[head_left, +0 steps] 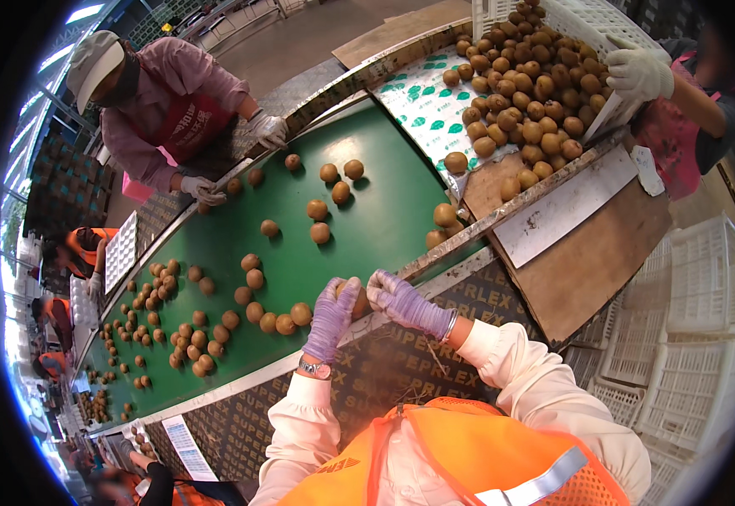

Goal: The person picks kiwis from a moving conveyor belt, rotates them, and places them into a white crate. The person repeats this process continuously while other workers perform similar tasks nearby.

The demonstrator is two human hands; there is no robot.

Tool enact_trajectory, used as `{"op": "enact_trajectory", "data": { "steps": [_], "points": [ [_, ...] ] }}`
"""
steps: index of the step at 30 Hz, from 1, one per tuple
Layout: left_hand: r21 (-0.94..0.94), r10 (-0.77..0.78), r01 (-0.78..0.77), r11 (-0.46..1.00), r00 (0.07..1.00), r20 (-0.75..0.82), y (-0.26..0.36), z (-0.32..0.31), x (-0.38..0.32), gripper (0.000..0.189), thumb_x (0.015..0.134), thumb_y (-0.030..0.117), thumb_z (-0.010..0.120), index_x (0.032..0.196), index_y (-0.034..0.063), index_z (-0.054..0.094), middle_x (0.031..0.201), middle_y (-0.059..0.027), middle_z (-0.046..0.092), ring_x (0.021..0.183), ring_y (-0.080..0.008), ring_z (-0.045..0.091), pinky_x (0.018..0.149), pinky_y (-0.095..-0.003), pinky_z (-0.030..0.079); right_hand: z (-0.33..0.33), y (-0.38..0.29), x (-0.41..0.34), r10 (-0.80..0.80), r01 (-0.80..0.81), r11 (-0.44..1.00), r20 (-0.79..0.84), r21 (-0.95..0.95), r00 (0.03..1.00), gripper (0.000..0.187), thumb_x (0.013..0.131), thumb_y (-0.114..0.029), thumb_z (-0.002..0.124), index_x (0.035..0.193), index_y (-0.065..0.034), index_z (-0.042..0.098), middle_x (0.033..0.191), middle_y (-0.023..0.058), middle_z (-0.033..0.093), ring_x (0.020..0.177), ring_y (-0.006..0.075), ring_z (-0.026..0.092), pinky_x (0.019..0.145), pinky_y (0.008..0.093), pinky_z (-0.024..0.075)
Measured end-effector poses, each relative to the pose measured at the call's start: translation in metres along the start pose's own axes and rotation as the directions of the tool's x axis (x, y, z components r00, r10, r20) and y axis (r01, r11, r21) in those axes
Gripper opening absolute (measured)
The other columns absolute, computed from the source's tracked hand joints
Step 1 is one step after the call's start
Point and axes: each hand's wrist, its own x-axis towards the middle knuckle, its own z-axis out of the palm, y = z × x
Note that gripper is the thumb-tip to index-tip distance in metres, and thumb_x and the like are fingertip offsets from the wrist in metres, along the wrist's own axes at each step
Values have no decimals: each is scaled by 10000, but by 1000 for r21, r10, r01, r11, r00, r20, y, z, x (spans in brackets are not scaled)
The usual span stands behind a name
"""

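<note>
My left hand (334, 313), in a purple-striped glove, grips a brown kiwifruit (359, 303) over the near rim of a green conveyor belt (380, 234). Close by on the right, my right hand (405, 303) wears a matching glove. Its fingers are curled in at the fruit's side; whether they pinch anything is hidden. Just left of my left hand, a row of kiwifruit (285, 324) lies along the belt's near side. A few more kiwifruit (444, 216) rest against the rim at upper right.
A white crate (595, 22) tips a heap of kiwifruit (532, 82) onto a printed sheet (424, 104); a co-worker's gloved hand (639, 71) holds it. Across the belt, another co-worker's gloved hands (269, 131) reach its edge. Stacked white crates (690, 379) stand at right.
</note>
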Motion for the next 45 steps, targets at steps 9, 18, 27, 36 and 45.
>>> {"op": "enact_trajectory", "data": {
  "steps": [9, 18, 27, 36, 45],
  "points": [
    [-194, -243, 206, 959, 951, -190, -37, -24, 33, 581, 914, 329, 597, 1313, 17, 314, 1001, -127, 527, 610, -132, 535, 512, -221, 466, -72, -30, -59, 394, 48, 379, 208, -924, 895, 502, 852, -441, 600, 1231, -112, 575, 1206, 162, 576, 1144, 305, 535, 977, 379, 408],
    [-64, -95, 85, 994, 980, -175, -40, -14, -4, 344, 896, 142, 593, 1193, 0, 490, 900, -45, 568, 646, -80, 549, 525, -189, 453, -323, -170, 21, -650, -877, -42, -653, -479, 388, 495, 808, -399, 629, 1174, -80, 531, 1224, 129, 524, 1172, 290, 485, 916, 439, 448],
    [-88, -116, 107, 990, 987, -109, -32, -17, -19, 235, 932, 171, 559, 1096, 4, 560, 873, -52, 632, 653, -81, 578, 573, -208, 471, -350, -180, 48, -701, -893, -44, -623, -447, 346, 332, 949, -146, 314, 1090, -80, 607, 1152, 158, 572, 1084, 327, 551, 881, 423, 473],
    [-279, -83, 119, 953, 987, 137, -14, 51, 21, 382, 948, 308, 536, 1194, 20, 480, 934, -89, 616, 706, -112, 592, 608, -217, 489, -208, -134, 44, -320, -332, 382, -460, -863, 828, 331, 764, -223, 687, 1033, -31, 654, 965, 179, 664, 915, 271, 637, 827, 349, 493],
    [-536, -197, 272, 799, 961, 193, -36, 99, 75, 380, 977, 455, 413, 1108, 105, 483, 917, -2, 600, 725, -102, 588, 588, -262, 526, -70, -50, 27, -184, -27, 610, -175, -792, 967, 201, 831, -198, 608, 958, -50, 656, 930, 151, 640, 867, 299, 623, 780, 388, 511]
  ]
}}
